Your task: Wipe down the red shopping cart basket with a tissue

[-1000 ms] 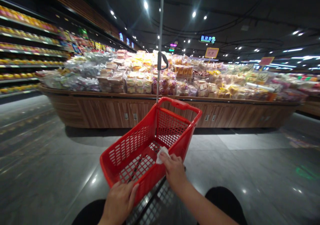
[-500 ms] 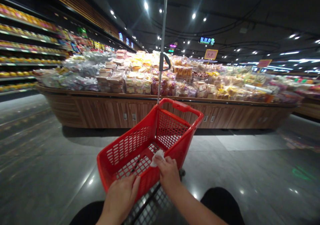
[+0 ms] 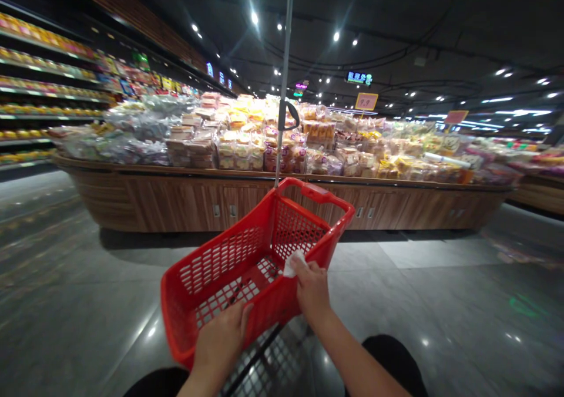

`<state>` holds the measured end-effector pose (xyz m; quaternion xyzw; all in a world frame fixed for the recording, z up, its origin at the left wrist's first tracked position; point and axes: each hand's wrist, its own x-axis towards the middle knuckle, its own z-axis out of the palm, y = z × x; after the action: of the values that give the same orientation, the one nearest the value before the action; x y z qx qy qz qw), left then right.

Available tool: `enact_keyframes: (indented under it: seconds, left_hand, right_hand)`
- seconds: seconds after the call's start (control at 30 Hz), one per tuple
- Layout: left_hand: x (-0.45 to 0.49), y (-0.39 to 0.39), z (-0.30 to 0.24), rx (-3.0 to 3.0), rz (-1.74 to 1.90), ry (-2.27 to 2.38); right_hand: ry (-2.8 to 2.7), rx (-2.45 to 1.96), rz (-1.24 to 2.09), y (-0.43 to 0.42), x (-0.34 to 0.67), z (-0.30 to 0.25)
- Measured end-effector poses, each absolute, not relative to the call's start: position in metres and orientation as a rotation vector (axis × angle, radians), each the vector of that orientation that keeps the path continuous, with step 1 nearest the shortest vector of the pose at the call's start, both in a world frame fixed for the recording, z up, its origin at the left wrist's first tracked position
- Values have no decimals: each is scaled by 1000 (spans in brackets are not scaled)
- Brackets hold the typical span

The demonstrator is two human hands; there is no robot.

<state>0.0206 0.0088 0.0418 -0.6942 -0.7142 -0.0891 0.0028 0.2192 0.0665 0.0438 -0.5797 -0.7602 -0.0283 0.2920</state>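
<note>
A red plastic shopping cart point(image 3: 211, 262) with slotted walls stands in front of me, its handle end turned away toward the display. My left hand point(image 3: 222, 332) is wrapped over the near side rim, thumb on the outer face and fingers inside the basket. Farther along the same rim, my right hand point(image 3: 312, 288) presses a crumpled white wipe point(image 3: 294, 263) against the edge. Its fingers are closed round the wipe. Inside the basket, the latticed floor shows. A thin upright pole point(image 3: 284, 62) with a black hook rises behind the cart.
Behind the cart runs a long wooden display counter point(image 3: 185, 200) heaped with packaged foods. Price signs point(image 3: 366, 101) stand above it. Stocked shelves point(image 3: 44, 86) line the left wall. Grey tiled floor point(image 3: 388, 297) lies around the cart, and my dark-clad knees point(image 3: 392, 359) flank it.
My right hand has slid with the wipe along the rim, away from me and to the right, toward the handle end. My left hand keeps its hold. The view has shifted slightly.
</note>
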Motion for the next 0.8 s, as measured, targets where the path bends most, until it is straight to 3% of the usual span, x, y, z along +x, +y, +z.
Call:
enact_keyframes:
  seconds: [0.13,0.37,0.6,0.8]
  left_hand:
    - [17,8,35,-2164,-310,-2191]
    - [4,9,29,-2175,-341,-2142]
    - [1,7,35,-2161,-316,-2168]
    - [-1,7,36,-2159,-242,-2162]
  right_hand:
    - [-2215,-1380,-64,56,215,40]
    - [-1830,-1677,-256,83,266,61]
    - [-2066,-1497,-189,65,241,47]
    - [-1822,-1664,-259,77,264,59]
